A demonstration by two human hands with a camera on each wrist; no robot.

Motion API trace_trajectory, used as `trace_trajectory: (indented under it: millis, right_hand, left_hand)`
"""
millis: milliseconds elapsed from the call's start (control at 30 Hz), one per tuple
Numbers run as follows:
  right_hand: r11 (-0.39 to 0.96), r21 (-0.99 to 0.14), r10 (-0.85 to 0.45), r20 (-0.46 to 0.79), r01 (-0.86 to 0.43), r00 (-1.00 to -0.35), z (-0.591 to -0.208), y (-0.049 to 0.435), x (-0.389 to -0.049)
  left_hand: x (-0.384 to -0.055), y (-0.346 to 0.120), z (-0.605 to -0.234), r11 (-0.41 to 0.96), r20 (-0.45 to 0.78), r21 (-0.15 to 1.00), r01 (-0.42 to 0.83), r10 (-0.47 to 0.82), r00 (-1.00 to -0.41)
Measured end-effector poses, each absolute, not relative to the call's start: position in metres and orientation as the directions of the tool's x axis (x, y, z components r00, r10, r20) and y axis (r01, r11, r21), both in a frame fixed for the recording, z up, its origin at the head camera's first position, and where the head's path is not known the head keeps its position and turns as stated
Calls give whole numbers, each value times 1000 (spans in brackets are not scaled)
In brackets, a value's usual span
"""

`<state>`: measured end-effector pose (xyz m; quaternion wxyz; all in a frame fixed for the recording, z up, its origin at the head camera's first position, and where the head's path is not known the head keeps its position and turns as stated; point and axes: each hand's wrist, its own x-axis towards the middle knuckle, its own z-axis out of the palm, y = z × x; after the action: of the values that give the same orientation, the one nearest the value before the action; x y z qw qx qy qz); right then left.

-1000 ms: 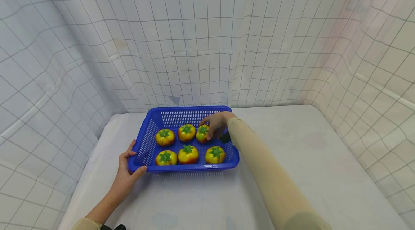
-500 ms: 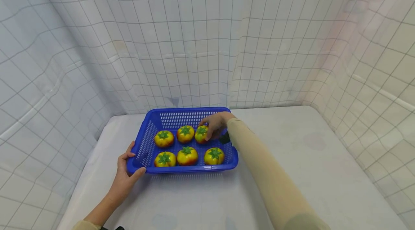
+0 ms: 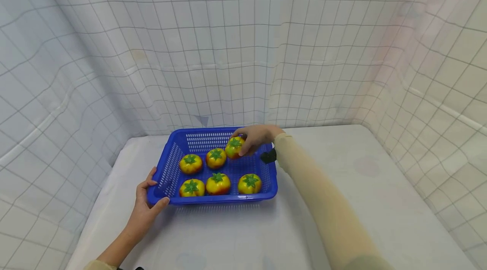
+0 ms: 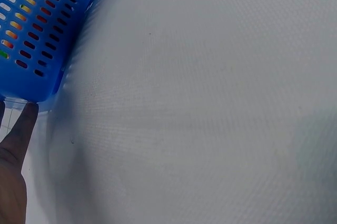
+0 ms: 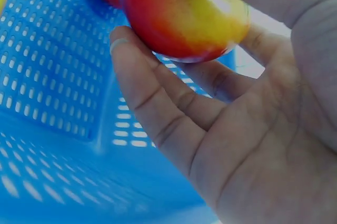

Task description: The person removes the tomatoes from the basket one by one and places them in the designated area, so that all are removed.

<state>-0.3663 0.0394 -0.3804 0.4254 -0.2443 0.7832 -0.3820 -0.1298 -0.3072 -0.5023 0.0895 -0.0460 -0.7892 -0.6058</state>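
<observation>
A blue slotted plastic basket [image 3: 224, 198] stands on the white-covered table. My left hand [image 3: 143, 208] grips its near left corner, thumb on the front rim and fingers on the left side. In the left wrist view, a thumb or finger touches the basket corner. My right hand [image 3: 256, 137] holds a yellow-red tomato [image 5: 184, 19] with a green star-shaped top, raised off the basket floor. The right wrist view shows the thumb over it and the fingers under and behind it. Several similar tomatoes [image 3: 218, 184] lie in two rows in the basket.
White cloth walls [image 3: 213, 50] with a grid pattern enclose the table [image 3: 335, 168] at the back and both sides. A dark object [image 3: 268, 156] is at the right wrist, by the basket's right wall.
My right hand has lifted the back-right tomato up from the basket floor, slightly away from its neighbour. The left hand keeps its hold on the corner.
</observation>
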Motion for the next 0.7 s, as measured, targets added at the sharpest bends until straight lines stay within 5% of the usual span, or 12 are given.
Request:
trace_trajectory:
  millis: [300,700]
  right_hand:
    - [485,-875,-750,-410,-9,-519,-356,71,-365]
    - [477,-873,-739,-334,-104,-585,-344,117,-363]
  left_hand:
    - [-130,-308,-503,251,213,947,200,-26,-977]
    - [-130,-307,-505,252,221,945,206,-30,-975]
